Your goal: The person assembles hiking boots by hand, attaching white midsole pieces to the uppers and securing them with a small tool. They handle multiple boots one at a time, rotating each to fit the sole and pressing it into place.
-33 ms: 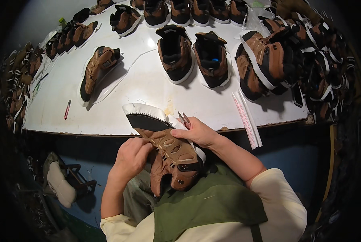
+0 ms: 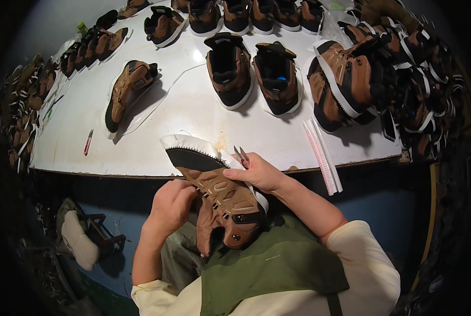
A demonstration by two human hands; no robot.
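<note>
A brown and black shoe upper with a white lining edge lies tilted across my lap, its black toe end pointing to the table. My right hand grips its far right side, thumb on top. Tucked in that same hand is a pair of snips, blades poking out past the fingers. At the upper's left edge, beside the lace loops, my left hand is closed in a pinch. What sits between those fingertips is too small to make out.
On the white table stand a pair of shoe uppers and a lone one, with more piled at right. A red-handled small tool lies at left. A ruler strip overhangs the front edge. A stool is below left.
My left hand has shifted very slightly left at the upper's edge. The right hand and the upper are almost unmoved.
</note>
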